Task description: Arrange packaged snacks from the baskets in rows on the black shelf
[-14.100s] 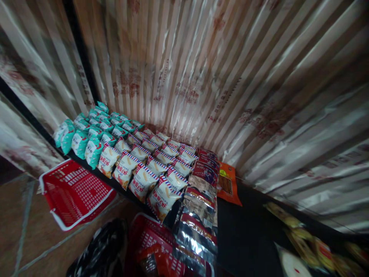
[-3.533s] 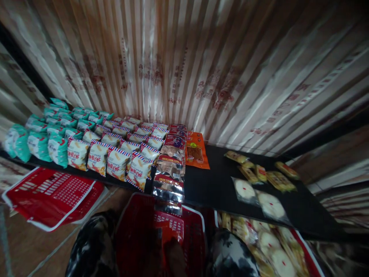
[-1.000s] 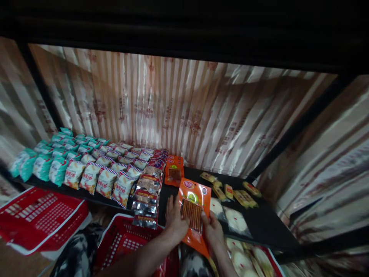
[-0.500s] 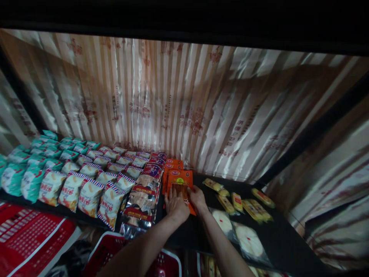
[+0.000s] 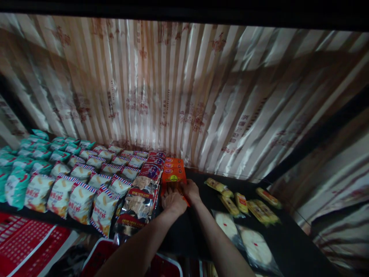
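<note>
Both hands rest on an orange snack packet that lies on a dark shelf, overlapping other orange packets behind it. My left hand covers the packet's lower left with fingers curled onto it. My right hand grips its right edge. A row of dark red and silver packets lies just left of the orange ones.
White packets with red and blue stripes and teal packets fill the shelf's left part. Yellow packets and clear round-cake packets lie at right. Red baskets sit below. Striped shiny wrapping backs the shelf.
Both hands carried the orange packet from near the shelf's front edge back onto the stack of orange packets. The view tilted further into the shelf.
</note>
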Tool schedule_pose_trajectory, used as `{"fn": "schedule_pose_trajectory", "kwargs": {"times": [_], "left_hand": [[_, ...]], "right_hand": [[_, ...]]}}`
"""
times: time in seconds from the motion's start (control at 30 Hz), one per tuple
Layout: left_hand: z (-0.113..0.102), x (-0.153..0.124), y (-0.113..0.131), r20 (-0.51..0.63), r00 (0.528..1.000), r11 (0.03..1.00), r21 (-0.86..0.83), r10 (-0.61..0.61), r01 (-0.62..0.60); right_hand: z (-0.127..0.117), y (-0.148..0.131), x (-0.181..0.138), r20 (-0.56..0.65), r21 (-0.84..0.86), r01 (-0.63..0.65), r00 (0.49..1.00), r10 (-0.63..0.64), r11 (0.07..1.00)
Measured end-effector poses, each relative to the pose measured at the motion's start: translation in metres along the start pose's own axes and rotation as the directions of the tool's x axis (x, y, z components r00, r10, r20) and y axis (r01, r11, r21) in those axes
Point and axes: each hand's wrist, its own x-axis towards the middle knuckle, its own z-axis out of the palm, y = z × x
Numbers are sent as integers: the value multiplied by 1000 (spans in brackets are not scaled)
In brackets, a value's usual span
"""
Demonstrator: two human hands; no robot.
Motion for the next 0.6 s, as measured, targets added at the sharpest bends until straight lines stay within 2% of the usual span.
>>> {"fn": "schedule_pose_trajectory", "kwargs": {"times": [0.13,0.3,0.6], "left_hand": [[-5,0,5,58,998,1000,3,-21,21],[-6,-1,6,46,999,1000,-10,-19,20],[-6,1,5,94,996,1000,4,6,-6]], "right_hand": [[-2,-4,-2,-12,-66,-25,1000,24,997],[-4,-9,-7,20,-155,16,1000,-13,988],[-6,-16,-21,43,-333,18,999,-4,943]]}}
